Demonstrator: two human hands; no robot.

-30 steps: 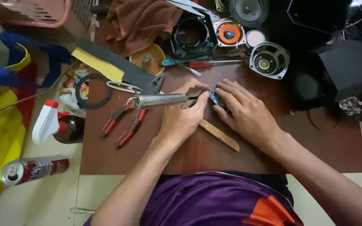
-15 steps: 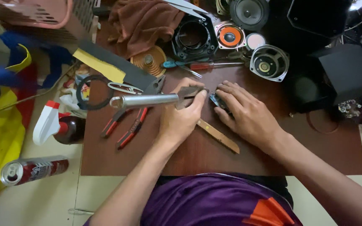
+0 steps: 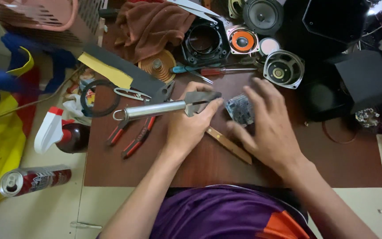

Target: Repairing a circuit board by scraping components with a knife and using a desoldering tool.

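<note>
Left hand (image 3: 186, 128) wrapped around a long silver metal syringe-like tool (image 3: 155, 109), fingers (image 3: 211, 106) curled shut. Small blue-grey circuit board (image 3: 240, 109) flat on brown tabletop (image 3: 341, 163), at 11 o'clock of right hand (image 3: 270, 128); right fingers (image 3: 261, 95) spread, holding nothing.

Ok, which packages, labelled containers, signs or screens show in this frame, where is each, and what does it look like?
Red and silver drink can with printed label: lying on its side on the pale floor, lower left.
Dark brown spray bottle with white trigger head and red tip: on the floor by the brown table's left edge.
No signs or screens in view.
</note>
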